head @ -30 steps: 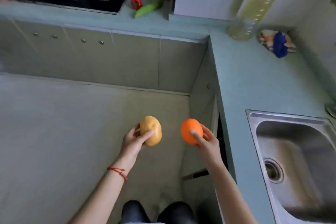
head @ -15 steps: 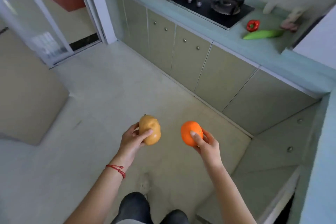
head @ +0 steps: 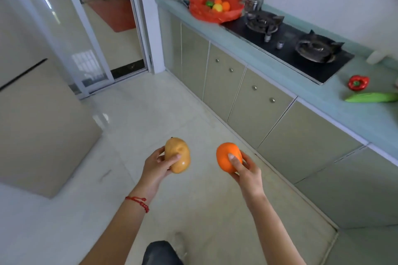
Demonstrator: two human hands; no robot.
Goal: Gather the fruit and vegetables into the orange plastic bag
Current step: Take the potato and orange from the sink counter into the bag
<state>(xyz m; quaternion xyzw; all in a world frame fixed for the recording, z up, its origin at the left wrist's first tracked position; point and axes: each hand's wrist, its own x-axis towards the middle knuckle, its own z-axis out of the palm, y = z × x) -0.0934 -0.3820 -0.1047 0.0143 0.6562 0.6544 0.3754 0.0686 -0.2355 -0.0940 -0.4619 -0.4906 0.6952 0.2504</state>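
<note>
The left hand (head: 158, 164) gripped a potato (head: 178, 155); the right hand (head: 245, 170) gripped an orange (head: 227, 157) — the orange plastic bag (head: 215, 4) lay at the counter's (head: 247, 54) far end.

A: Bright, even daylight, strongest through the glass door (head: 86, 34) at upper left; it throws a white glare patch on the floor (head: 101, 117).

B: Shadows?

A: Soft and faint, only a dim patch low on the floor.

B: Sharpness?

A: Centre is fairly crisp. The orange plastic bag (head: 215, 5) is smeared, and the left edge streaks. Wide-angle bending curves the surface (head: 323, 101) and door frame.
</note>
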